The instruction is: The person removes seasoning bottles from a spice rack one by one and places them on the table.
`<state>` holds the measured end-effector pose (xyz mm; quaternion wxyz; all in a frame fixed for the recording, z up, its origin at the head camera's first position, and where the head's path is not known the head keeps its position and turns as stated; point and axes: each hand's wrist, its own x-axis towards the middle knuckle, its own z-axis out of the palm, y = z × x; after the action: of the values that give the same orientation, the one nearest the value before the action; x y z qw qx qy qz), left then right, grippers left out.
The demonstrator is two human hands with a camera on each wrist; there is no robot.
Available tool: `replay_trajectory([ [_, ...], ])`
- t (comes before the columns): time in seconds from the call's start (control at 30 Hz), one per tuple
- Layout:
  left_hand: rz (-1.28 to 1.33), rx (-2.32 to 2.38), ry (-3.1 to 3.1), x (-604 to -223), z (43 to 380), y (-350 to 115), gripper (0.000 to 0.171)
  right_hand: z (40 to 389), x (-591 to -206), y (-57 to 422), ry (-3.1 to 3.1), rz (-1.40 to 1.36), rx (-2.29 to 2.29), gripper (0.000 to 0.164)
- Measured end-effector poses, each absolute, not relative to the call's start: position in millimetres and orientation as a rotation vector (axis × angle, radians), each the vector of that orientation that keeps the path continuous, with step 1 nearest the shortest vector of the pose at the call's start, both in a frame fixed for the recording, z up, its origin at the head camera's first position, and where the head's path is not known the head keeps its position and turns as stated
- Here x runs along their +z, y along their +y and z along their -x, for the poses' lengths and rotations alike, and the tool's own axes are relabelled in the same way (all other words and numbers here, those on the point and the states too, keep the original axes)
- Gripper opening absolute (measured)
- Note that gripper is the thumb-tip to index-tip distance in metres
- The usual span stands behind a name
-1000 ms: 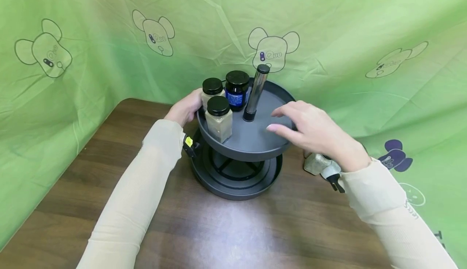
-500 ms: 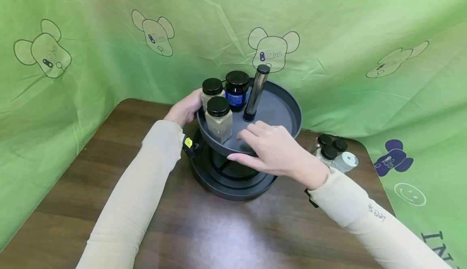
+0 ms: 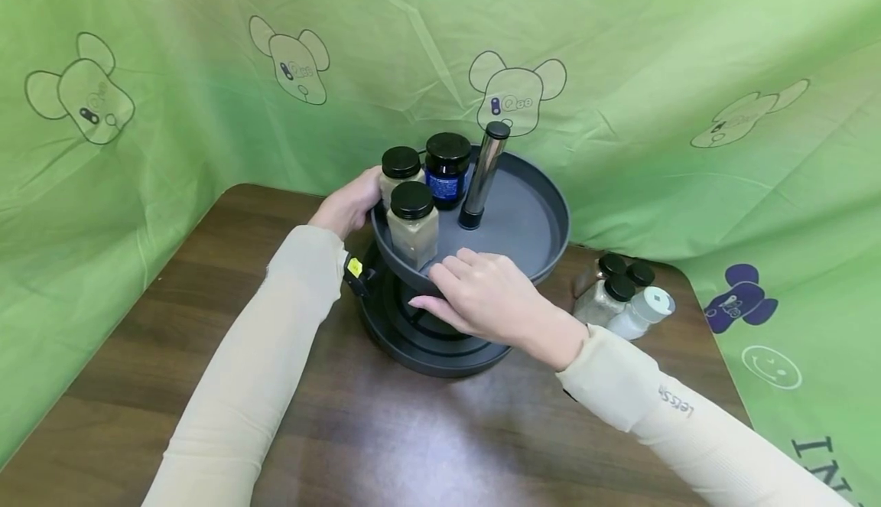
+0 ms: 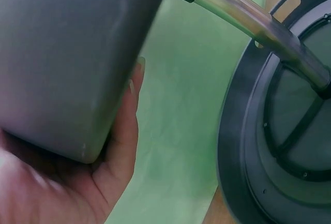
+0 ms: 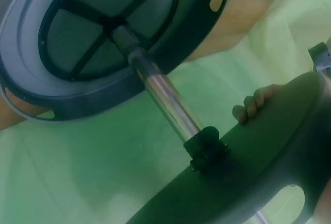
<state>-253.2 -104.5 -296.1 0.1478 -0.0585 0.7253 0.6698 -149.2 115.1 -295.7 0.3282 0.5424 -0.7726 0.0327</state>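
A dark grey two-tier round rack has an upper tray [image 3: 526, 209] on a metal post [image 3: 484, 174] over a lower tray [image 3: 440, 362]. My left hand [image 3: 349, 205] grips the upper tray's left side; in the left wrist view its fingers [image 4: 124, 131] wrap under the edge. At the front rim, my right hand [image 3: 482, 297] curls its fingers over the wall, with the thumb outside. Two square jars of pale powder, a front jar [image 3: 413, 232] and a rear jar [image 3: 399, 167], stand on the upper tray beside a dark jar with a blue label [image 3: 446, 178].
Several lidded bottles cluster at the right of the wooden table [image 3: 330, 430], among them a clear jar [image 3: 600, 302] and a white-capped bottle [image 3: 643, 312]. A green printed cloth [image 3: 385, 48] hangs close behind and along the sides.
My right hand has come from the upper tray's right side to its front rim and slid left along it, uncovering the bottles at right. Left hand and jars look unmoved.
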Motion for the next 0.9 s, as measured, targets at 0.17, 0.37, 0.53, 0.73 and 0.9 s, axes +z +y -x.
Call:
replay_trajectory([
  [0.17, 0.166, 1.901, 2.106, -296, 251, -106, 0.016, 151, -297, 116, -2.015, -1.469, 0.102, 0.04],
  [0.37, 0.133, 1.913, 2.09, -297, 250, -108, 0.017, 153, -296, 118, -1.998, -1.514, 0.166, 0.036],
  [0.53, 0.119, 1.895, 2.111, -299, 252, -111, 0.019, 154, -293, 120, -2.036, -1.558, 0.258, 0.032],
  [0.73, 0.037, 1.844, 2.104, -299, 253, -115, 0.03, 156, -289, 129, -2.085, -1.594, 0.324, 0.032],
  [0.9, 0.006, 1.846, 2.094, -300, 253, -117, 0.038, 156, -288, 134, -2.101, -1.62, 0.35, 0.029],
])
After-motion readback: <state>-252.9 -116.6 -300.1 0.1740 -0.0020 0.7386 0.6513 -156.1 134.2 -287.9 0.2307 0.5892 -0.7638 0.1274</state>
